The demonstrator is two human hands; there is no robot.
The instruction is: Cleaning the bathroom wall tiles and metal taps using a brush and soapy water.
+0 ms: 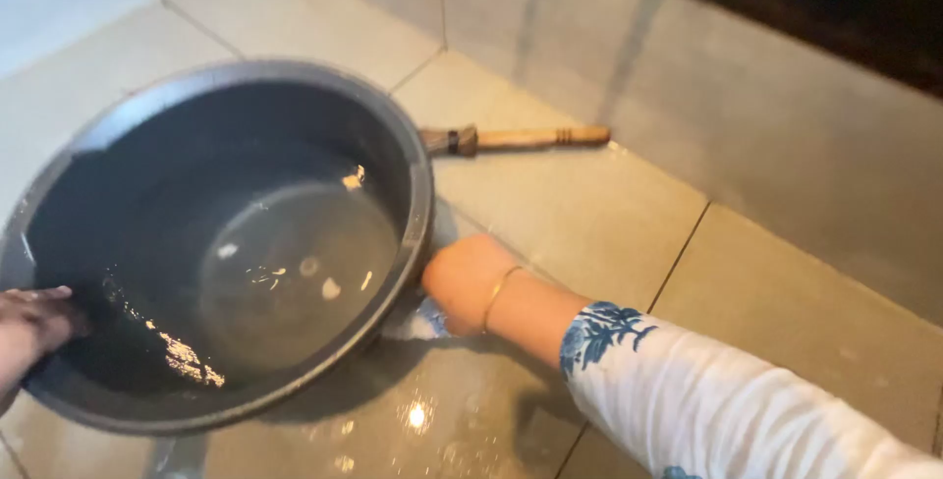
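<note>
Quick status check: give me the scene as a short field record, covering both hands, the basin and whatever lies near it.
left hand: grips the near-left rim of the basin, fingers over the edge
right hand: low beside the basin's right edge, on a pale cloth-like thing, fingers hidden
basin: large, grey, round, tilted, a little water inside
brush: wooden handle, lies on the floor behind the basin
floor: pale tiles, wet and shiny near the basin
sleeve: white with blue print

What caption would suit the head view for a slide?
Left hand grips the rim of a tilted grey basin while right hand reaches beneath it on wet floor tiles.
</note>
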